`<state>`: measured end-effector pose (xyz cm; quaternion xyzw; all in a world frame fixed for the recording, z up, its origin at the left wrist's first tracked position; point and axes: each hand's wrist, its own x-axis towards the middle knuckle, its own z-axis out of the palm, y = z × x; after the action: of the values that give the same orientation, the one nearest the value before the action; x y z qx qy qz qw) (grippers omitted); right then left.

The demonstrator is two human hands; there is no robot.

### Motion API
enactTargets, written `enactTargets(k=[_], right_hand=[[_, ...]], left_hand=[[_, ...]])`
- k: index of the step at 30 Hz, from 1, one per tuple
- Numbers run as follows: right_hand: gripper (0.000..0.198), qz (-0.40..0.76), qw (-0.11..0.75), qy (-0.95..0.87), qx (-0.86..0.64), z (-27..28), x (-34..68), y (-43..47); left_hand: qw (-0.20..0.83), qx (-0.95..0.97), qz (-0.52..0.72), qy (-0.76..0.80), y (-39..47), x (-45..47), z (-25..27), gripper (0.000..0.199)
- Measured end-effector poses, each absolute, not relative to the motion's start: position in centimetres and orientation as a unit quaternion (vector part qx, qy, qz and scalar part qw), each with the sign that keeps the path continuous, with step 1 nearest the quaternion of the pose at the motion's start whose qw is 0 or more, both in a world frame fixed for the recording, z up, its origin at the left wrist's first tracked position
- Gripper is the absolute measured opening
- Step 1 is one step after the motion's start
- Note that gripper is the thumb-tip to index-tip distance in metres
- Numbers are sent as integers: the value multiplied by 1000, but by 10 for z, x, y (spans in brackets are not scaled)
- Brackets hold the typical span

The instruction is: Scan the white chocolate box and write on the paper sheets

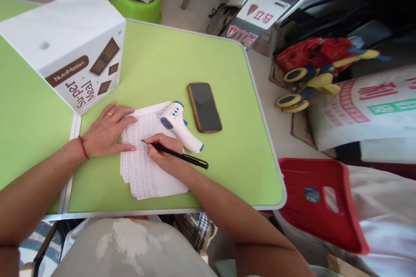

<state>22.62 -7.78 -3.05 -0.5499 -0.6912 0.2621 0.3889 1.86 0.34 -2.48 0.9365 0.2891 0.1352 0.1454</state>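
Note:
Several handwritten sheets of paper (143, 181) lie stacked and slightly fanned on the green table. Across them my right hand (164, 151) grips a black pen (180, 155), its tip on or just over the written lines. My left hand (108, 132) lies flat with fingers spread, the fingertips at the left edge of the sheets; it holds nothing. A white and blue infrared thermometer (182, 130) rests on the upper right part of the paper. Right of it is a smartphone (206, 108) in a brown case, its screen dark.
A large white box (78, 47) marked NutriMotion stands at the table's left. The green folding table (234, 160) has a metal rim and a seam at left. Beyond it are a red plastic chair (318, 199), a white sack (367, 104), a yellow-wheeled toy (302, 84) and a scooter (269, 4).

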Motion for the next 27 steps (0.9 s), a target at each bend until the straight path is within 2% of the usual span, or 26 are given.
enactTargets(k=[9,27], right_hand=[[14,291,389,-665,-568,-32,227,-77],[11,279,381,-675,-568,-32,230,-76]], left_hand=[[140,938,135,288,3,17,-26,69],[152,934,130,295,3,18,-23,67]])
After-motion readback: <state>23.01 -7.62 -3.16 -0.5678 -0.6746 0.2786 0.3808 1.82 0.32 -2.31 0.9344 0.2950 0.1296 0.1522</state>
